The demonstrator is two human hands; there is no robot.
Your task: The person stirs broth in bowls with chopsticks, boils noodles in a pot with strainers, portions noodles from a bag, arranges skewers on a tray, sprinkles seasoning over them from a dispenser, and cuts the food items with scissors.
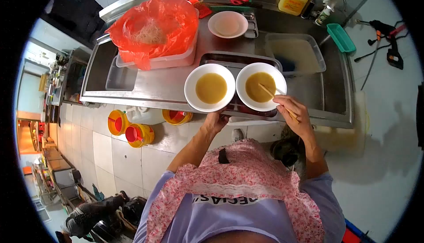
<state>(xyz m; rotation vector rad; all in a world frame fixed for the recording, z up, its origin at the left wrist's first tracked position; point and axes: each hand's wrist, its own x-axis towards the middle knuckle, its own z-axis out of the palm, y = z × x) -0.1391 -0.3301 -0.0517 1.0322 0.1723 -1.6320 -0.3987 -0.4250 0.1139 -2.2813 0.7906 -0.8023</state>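
Note:
My right hand [293, 114] is closed around wooden chopsticks [266, 90]. Their tips dip into a yellowish-brown liquid in the right-hand white bowl [240, 94]. A second white bowl [189, 94] with similar liquid stands close beside it on the left. Both rest over a dark rectangular tray [234, 59] at the sink counter's front edge. My left hand [216, 121] grips the tray's near edge from below, under the left bowl; most of its fingers are hidden.
A red plastic bag [172, 26] with pale thin strands lines a tub behind on the left. Another white bowl [214, 23] is at the back. A plastic bin of cloudy water [297, 44] sits in the sink. Yellow buckets [142, 141] stand on the floor.

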